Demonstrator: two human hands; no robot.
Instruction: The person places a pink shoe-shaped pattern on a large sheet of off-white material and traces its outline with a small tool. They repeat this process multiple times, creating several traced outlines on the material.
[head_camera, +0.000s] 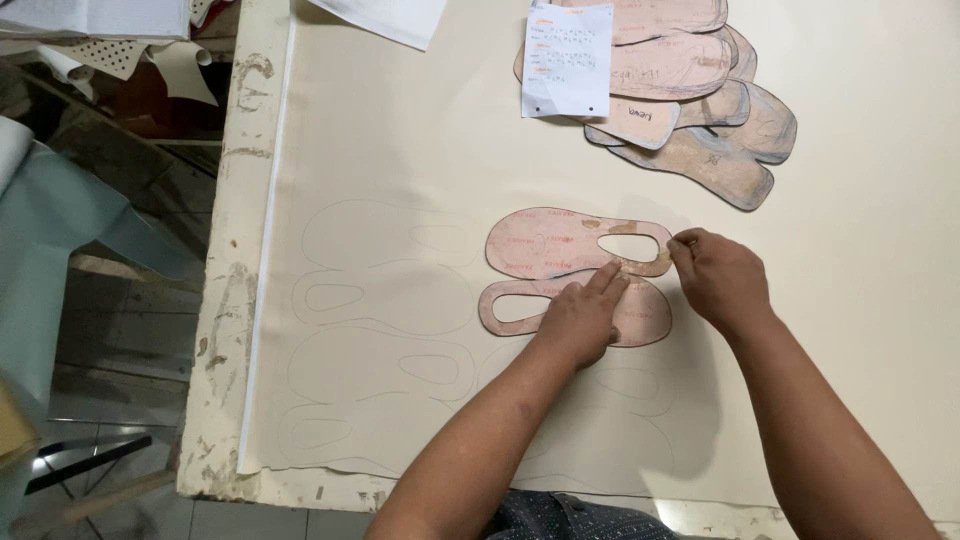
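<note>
Two pinkish cardboard shoe-part templates lie side by side on a cream sheet (420, 130), each with an oval cut-out. My left hand (580, 318) rests on the nearer template (515, 308), and its fingertips press the lower edge of the farther template (560, 243). My right hand (718, 277) pinches something thin at the right end of the farther template; what it holds is hidden by the fingers. Several pencil outlines (385, 300) of the same shape cover the sheet to the left and under my arms.
A stack of several brown sole-shaped templates (715, 120) lies at the back right with a white printed slip (568, 60) on top. The worn white table edge (228, 330) runs down the left; beyond it is a drop to the floor and grey-blue material (60, 230).
</note>
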